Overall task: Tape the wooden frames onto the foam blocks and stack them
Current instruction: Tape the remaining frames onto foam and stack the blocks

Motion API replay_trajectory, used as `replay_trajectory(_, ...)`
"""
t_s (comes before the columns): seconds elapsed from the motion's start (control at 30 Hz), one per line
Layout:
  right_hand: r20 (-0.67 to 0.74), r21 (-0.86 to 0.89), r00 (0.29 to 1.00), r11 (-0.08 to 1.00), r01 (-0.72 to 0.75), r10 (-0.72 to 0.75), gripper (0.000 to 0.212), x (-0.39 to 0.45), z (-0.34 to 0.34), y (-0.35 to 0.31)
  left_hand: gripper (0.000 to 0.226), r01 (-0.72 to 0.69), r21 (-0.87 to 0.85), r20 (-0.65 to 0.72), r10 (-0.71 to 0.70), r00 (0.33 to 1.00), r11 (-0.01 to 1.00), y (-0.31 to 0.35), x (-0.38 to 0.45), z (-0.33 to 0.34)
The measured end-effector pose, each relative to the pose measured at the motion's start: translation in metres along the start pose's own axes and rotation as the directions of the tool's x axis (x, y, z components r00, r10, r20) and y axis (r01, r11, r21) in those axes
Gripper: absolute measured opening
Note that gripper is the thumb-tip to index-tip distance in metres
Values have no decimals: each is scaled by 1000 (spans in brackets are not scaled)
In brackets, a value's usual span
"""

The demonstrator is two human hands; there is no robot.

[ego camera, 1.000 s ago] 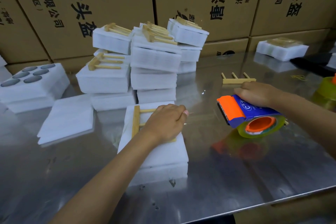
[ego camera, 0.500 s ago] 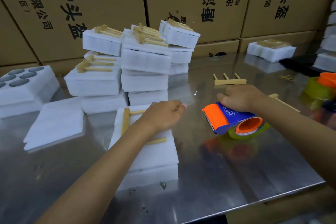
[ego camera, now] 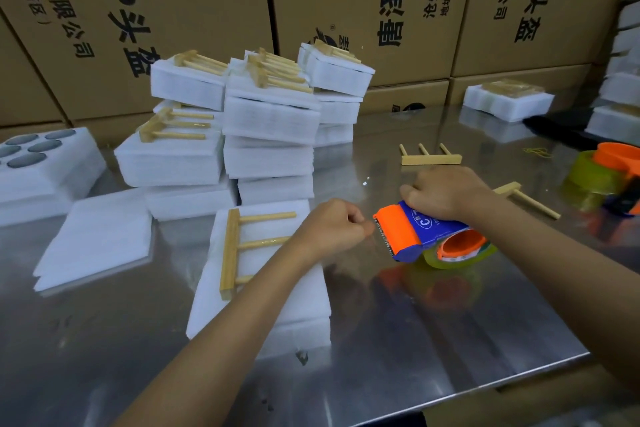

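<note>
Taping step: wooden frame (ego camera: 239, 248) flat on the nearest foam block (ego camera: 256, 291), left hand (ego camera: 332, 227) curled at the block's right edge, apparently pinching the tape end. Right hand (ego camera: 445, 192) gripping the tape dispenser (ego camera: 419, 236) just beside. Next: tape drawn across the frame, pressed down, cut.

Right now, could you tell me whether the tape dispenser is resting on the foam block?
No, the right hand holds the tape dispenser over the bare metal table, beside the foam block.
</note>
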State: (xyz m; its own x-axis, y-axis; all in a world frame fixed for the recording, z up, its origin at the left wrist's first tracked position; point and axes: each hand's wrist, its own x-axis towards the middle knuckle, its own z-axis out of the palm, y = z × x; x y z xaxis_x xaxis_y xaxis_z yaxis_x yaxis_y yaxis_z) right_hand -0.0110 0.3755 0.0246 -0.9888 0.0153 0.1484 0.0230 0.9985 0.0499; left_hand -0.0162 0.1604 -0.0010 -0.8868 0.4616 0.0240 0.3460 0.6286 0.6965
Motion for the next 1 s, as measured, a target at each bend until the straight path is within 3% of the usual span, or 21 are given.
replay_trajectory(0.23, 29, -42, 997, 997, -70, 71, 45, -2, -3, -12, 18, -88, 14, -56, 89, 994, 996, -2, -6, 1)
replay_trajectory(0.57, -16, -86, 992, 988, -126, 125, 41, -11, -8, -34, 12, -202, 271, -73, 229, 971, 941, -1, -10, 6)
replay_trajectory(1.0, -101, -95, 964, 962, -255, 245, 41, -14, -5, -39, 16, -306, 418, -96, 377, 921, 855, -1, -8, 8)
